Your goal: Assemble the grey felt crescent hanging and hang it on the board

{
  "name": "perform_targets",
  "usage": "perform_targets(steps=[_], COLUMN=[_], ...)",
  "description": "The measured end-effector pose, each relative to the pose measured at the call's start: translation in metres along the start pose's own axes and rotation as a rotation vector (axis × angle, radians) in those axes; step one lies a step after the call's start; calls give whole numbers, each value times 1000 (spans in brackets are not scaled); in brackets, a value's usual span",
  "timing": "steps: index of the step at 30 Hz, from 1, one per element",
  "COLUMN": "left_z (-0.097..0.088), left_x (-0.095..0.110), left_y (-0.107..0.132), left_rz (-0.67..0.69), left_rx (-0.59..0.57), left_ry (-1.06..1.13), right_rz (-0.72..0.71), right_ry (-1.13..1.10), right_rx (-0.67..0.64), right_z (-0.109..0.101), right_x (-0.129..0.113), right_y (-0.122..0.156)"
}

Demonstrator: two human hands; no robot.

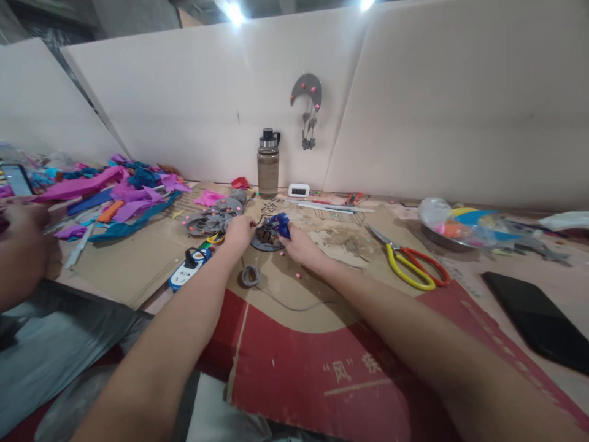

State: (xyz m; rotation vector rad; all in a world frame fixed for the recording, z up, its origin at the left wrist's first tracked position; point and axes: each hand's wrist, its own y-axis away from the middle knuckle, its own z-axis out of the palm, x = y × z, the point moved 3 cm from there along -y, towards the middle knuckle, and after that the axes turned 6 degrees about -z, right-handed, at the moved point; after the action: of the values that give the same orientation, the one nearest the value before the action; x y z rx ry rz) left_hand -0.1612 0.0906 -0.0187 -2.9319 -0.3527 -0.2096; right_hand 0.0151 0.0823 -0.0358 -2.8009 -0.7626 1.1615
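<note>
Right hand (304, 247) grips a blue tool (283, 227) at a grey disc (267, 248) toward the far edge of the surface (294, 310); left hand's (240, 233) hold I cannot tell; seems partway done, cord (246, 279) lying coiled

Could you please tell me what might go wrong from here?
The cord coil, partly unwound near the left forearm, might unravel if snagged. A pink piece on the cardboard near the right hand could be brushed away. The scissors beyond the right forearm might be knocked if it swings outward.
</note>
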Motion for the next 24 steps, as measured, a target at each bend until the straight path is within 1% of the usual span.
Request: perform_targets(steps=[6,10,13,18,24], left_z=[-2,-5,-6,-5,-3], left_x=[4,9,10,8,3], left_y=[3,6,7,6,5], left_rz=[42,45,43,23,30], left_rx=[-22,-37,-42,-36,-10], left_ry=[-53,-97,-113,-95,-30], right_rz=[23,-15,-53,-70,-53], right_ry=[-1,1,-2,-2,33], right_rx=[6,49,51,10,4], right_z=[-1,-2,-2,1,3], right_x=[5,10,10,9,10], right_y=[-2,-5,-4,-3,-4])
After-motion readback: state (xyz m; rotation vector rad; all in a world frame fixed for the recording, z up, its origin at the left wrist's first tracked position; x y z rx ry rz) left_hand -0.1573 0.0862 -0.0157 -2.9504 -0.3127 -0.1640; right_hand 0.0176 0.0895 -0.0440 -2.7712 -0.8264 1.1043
